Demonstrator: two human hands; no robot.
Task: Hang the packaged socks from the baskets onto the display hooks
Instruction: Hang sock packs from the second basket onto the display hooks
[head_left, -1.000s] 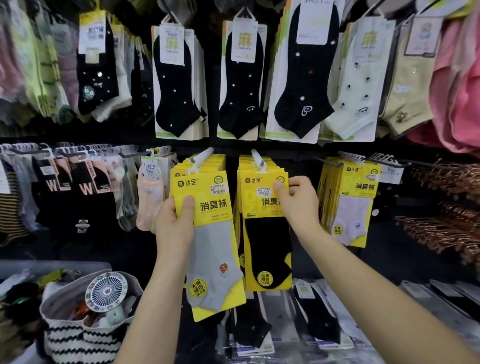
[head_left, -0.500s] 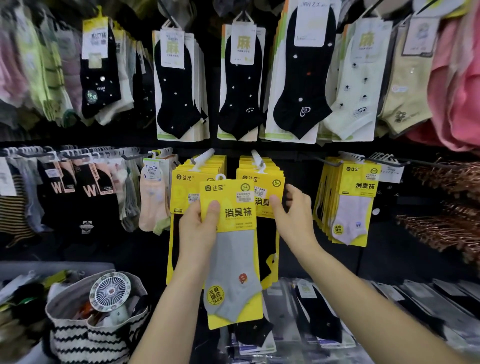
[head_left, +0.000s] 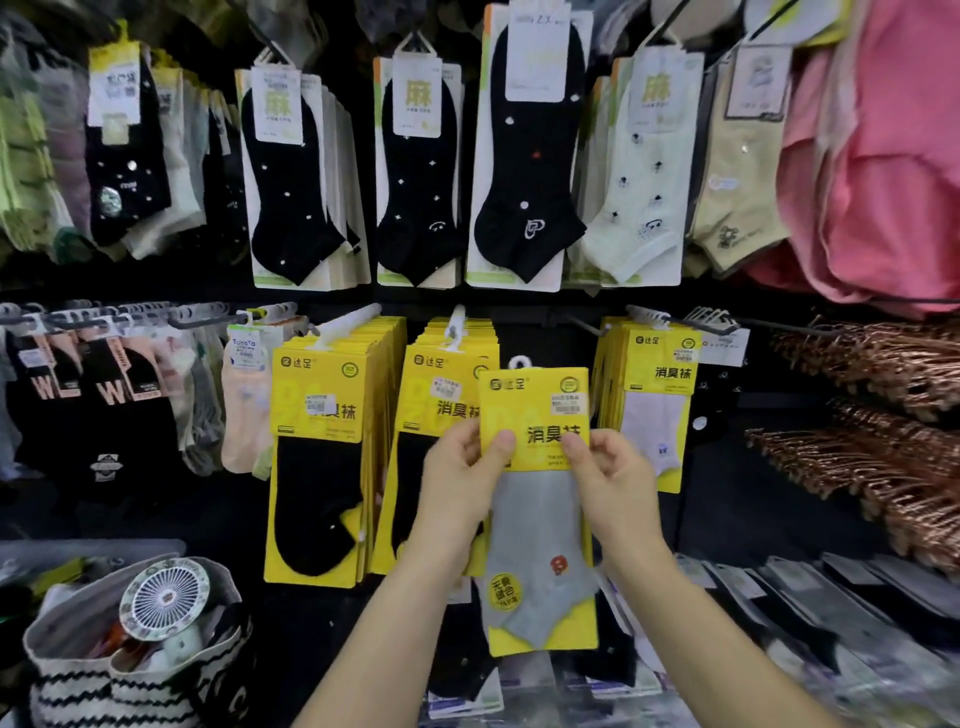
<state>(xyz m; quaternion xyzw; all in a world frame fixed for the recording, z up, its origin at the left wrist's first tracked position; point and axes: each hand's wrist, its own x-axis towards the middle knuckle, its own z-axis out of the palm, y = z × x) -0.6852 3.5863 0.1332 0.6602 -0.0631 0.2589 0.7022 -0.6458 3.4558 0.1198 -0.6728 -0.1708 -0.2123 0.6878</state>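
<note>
Both my arms reach forward; my left hand (head_left: 457, 480) and right hand (head_left: 615, 480) pinch the sock pack (head_left: 535, 410), thumbs in front.

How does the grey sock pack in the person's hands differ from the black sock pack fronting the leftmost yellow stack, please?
The grey sock pack shows a grey sock with a small red motif; the black sock pack shows a black sock. The grey sock pack is pinched by the left hand and right hand, off any hook; the black sock pack hangs on a white hook. Both have the same yellow card.
</note>
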